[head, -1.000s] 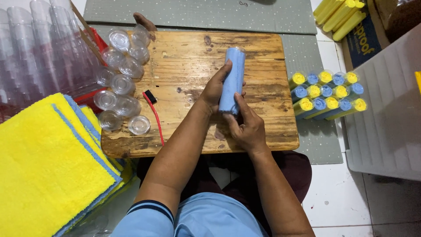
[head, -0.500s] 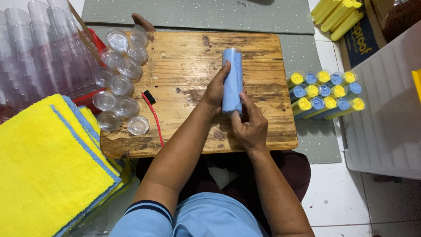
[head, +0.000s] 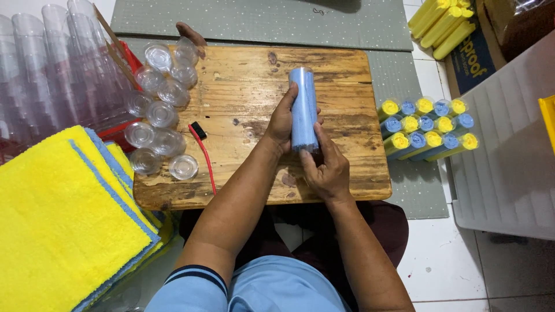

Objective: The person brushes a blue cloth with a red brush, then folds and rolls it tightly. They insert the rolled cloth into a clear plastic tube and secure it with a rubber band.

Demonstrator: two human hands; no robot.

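Note:
A clear plastic tube with a rolled blue cloth inside (head: 303,107) is held upright-ish over the wooden board (head: 243,86). My left hand (head: 281,120) wraps around the tube's left side. My right hand (head: 326,166) grips its near end, fingers pressed against the bottom. Several clear round lids (head: 162,112) lie on the board's left part, next to a small red-handled tool (head: 202,147).
Stacks of clear tubes (head: 52,63) stand at the far left. A pile of yellow and blue cloths (head: 58,219) lies at the near left. Filled tubes with yellow and blue cloths (head: 428,124) lie right of the board. A grey tray (head: 509,162) sits at the right.
The tube has turned slightly more upright and shifted a little toward me. Both hands stay on it, the right hand pressing at its near end.

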